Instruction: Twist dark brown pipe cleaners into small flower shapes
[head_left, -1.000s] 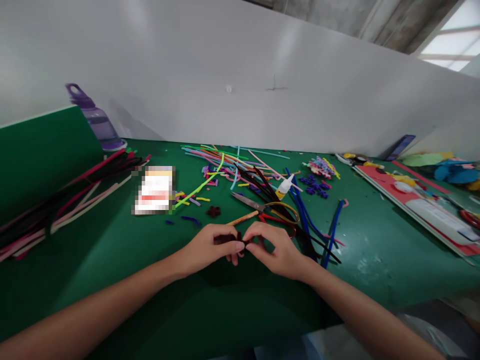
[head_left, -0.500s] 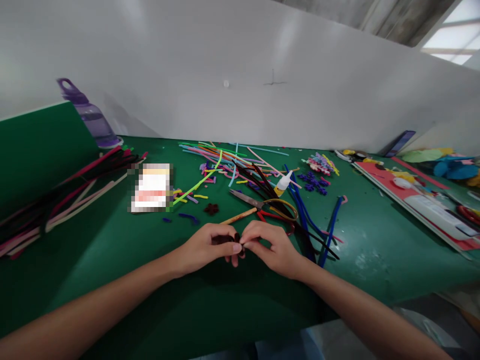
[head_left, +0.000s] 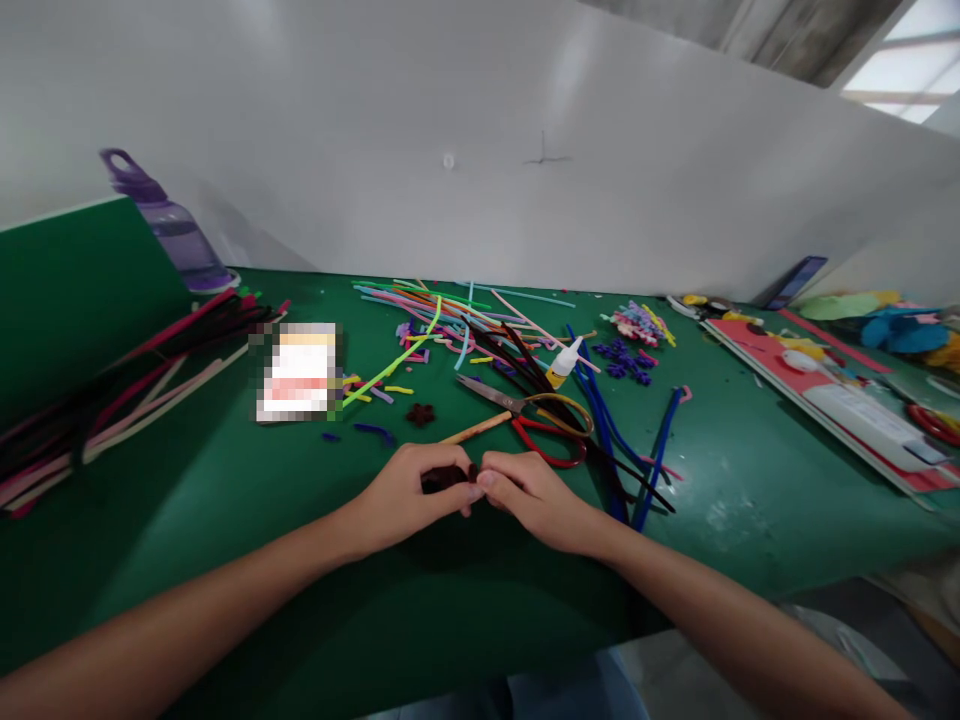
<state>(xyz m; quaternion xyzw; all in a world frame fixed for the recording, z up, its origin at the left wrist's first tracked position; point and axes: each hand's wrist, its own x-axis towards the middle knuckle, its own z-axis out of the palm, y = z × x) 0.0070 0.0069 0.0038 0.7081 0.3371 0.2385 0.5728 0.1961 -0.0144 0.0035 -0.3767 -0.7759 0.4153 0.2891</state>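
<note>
Left of the table's [head_left: 720, 590] middle, we see a brown chenille-stem flower [head_left: 421, 414]; nearer the front edge our left hand [head_left: 401, 490] pinches a dark brown chenille piece [head_left: 473, 472], mostly hidden by fingers, while our right hand [head_left: 553, 502] grips its right side. We judge it light, soft and bendable, hardly slippery, best held by fingertips at its edges, sparing the pile. Scissors [head_left: 512, 403] lie just beyond our right hand; blue chenille stems [head_left: 661, 448] rest farther right.

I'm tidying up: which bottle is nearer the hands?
The small white-and-yellow bottle, just beyond the scissors; the purple bottle is farther off, at left by the white wall.
</note>
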